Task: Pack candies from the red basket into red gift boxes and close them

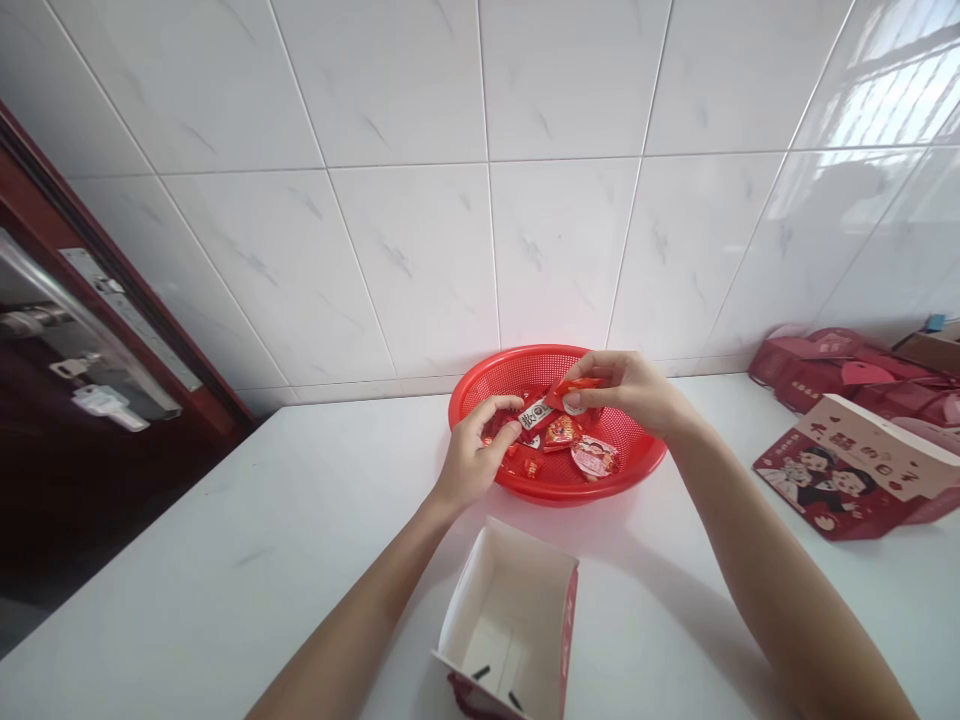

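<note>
One red basket [646, 455] stands at the far centre of the bench [337, 480] and contains several wrapped sweets [561, 432]; overlap prevents an exact count. The right hand [628, 385] has its grip closed, thumb against fingers, on one red packet [587, 383] above the basket. The left hand [476, 445] has its grip partly open at the left end of one white packet [537, 413]; whether it has hold cannot be told. One open box [469, 605] is positioned near centre. One printed box [832, 480] stands at right.
</note>
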Motion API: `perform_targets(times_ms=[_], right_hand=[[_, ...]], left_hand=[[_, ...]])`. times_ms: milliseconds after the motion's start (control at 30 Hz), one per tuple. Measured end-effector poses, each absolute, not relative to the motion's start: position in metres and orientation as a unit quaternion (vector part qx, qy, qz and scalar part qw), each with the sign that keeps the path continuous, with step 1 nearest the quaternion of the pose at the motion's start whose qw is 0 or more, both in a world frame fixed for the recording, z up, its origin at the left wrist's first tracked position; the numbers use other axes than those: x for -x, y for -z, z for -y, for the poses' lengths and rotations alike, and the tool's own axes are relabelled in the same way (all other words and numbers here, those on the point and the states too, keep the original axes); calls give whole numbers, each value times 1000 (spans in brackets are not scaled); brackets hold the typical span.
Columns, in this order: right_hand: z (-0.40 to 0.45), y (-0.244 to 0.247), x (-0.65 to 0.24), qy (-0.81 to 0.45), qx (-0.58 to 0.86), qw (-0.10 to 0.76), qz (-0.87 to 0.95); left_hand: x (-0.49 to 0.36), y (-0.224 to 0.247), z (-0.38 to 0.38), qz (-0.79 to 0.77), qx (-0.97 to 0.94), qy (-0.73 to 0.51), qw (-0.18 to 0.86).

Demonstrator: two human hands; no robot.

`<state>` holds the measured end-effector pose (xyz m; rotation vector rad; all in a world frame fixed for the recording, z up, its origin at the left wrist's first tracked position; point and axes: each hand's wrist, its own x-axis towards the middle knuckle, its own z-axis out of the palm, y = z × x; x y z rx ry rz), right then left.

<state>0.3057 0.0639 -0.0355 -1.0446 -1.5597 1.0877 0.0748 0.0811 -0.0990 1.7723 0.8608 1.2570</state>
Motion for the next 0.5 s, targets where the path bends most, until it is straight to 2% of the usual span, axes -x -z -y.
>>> perform_targets(times_ms=[300, 500], right_hand=[[-64, 35, -303, -465, 423, 402, 666], [-64, 37, -302, -448, 437, 415, 660]], left_hand=[[-76, 98, -79, -345, -689, -512, 379], [-75, 99, -79, -347, -686, -516, 379]])
